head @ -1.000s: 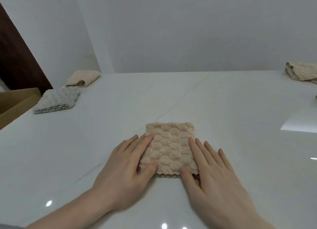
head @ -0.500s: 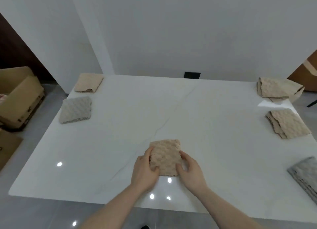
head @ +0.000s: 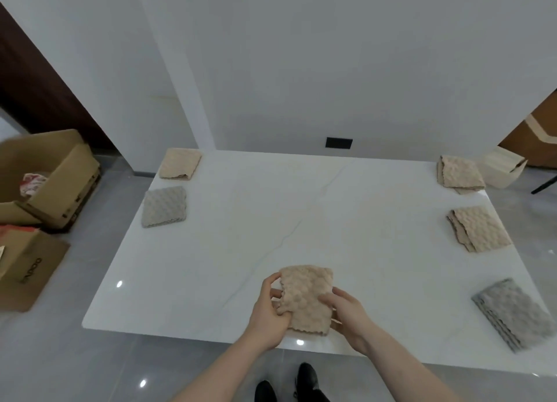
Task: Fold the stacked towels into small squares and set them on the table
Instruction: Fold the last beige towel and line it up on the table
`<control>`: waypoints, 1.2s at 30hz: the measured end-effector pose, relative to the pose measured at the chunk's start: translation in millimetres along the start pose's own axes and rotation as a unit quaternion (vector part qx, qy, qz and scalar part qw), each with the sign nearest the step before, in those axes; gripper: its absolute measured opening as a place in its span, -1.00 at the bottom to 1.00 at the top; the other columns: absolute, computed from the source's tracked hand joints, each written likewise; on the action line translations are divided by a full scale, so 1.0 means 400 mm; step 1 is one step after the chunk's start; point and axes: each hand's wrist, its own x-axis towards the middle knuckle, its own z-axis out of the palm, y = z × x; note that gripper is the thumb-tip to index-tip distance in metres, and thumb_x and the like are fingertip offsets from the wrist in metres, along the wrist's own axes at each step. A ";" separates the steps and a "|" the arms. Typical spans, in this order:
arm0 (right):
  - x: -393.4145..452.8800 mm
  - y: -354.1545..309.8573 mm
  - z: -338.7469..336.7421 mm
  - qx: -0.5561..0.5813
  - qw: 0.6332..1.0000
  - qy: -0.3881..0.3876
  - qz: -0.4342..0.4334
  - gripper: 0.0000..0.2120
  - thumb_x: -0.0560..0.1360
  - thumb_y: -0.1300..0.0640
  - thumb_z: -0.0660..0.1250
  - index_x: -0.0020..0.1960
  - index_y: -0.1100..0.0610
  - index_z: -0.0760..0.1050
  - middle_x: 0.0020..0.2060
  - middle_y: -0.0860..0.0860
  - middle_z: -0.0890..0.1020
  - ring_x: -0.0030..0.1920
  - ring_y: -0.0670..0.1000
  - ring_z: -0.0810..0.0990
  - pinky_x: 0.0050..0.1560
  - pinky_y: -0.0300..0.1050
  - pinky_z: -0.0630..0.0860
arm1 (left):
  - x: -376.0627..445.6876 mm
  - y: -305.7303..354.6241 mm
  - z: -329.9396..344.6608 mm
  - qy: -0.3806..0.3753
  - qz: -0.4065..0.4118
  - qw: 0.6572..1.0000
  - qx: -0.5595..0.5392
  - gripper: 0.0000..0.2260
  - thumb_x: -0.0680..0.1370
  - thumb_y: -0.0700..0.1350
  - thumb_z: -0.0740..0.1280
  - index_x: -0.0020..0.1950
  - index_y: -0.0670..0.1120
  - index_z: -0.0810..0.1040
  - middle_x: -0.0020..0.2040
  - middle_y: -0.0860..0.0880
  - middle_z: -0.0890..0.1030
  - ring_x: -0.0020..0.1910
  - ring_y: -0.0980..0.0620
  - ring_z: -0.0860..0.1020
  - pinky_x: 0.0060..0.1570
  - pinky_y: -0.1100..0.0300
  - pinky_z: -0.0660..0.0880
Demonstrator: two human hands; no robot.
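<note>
A folded beige waffle towel (head: 306,299) is held just above the near edge of the white table (head: 301,220). My left hand (head: 271,308) grips its left edge with curled fingers and thumb. My right hand (head: 346,314) grips its right edge. A folded beige towel (head: 180,167) and a folded grey towel (head: 163,206) lie at the table's far left. On the right side sit two beige towel stacks (head: 459,174) (head: 477,228) and a grey towel stack (head: 512,312).
Open cardboard boxes (head: 45,178) stand on the floor left of the table, with a flat box (head: 27,266) nearer. A pale box (head: 501,171) sits beyond the far right corner. A white wall backs the table. My shoes (head: 286,385) show below.
The view pulled back from close over the table. My hands went from pressing flat on the beige towel to gripping its sides and lifting it toward the near edge.
</note>
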 end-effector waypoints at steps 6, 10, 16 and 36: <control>0.005 -0.044 0.041 -0.057 0.997 -0.024 -0.036 -0.77 0.55 0.24 0.41 0.20 0.17 0.60 -0.07 0.00 0.77 -0.08 -0.04 0.76 -0.17 -0.15 0.63 | -0.032 0.011 -0.044 0.010 -0.064 0.996 -0.060 -0.41 0.57 -0.08 0.40 0.47 0.30 0.22 0.22 0.02 0.53 0.04 0.07 0.64 0.05 0.17 0.63; 0.013 -0.064 0.106 -0.079 0.994 -0.057 -0.038 -0.79 0.55 0.26 0.39 0.17 0.15 0.61 -0.06 0.00 0.77 -0.09 -0.05 0.76 -0.21 -0.18 0.63 | -0.032 -0.006 -0.119 0.057 -0.109 0.988 -0.092 -0.40 0.57 0.05 0.43 0.49 0.25 0.19 0.23 0.03 0.58 0.10 0.09 0.65 0.07 0.16 0.61; 0.031 -0.067 0.242 -0.102 0.991 -0.069 -0.051 -0.79 0.53 0.26 0.40 0.16 0.18 0.62 -0.06 0.03 0.77 -0.08 -0.01 0.76 -0.16 -0.15 0.65 | -0.009 -0.043 -0.252 0.110 -0.099 0.986 -0.073 -0.52 0.55 -0.12 0.42 0.40 0.15 0.34 0.16 0.02 0.60 0.04 0.04 0.66 -0.07 0.17 0.64; 0.066 0.097 0.786 -0.090 0.991 0.012 -0.096 -0.81 0.51 0.21 0.46 0.11 0.18 0.59 -0.04 0.15 0.73 -0.08 0.10 0.76 -0.06 0.03 0.71 | 0.039 -0.235 -0.792 0.053 -0.087 0.994 0.045 -0.60 0.57 -0.17 0.35 0.34 0.12 0.36 0.12 0.04 0.56 0.03 0.05 0.60 -0.15 0.21 0.57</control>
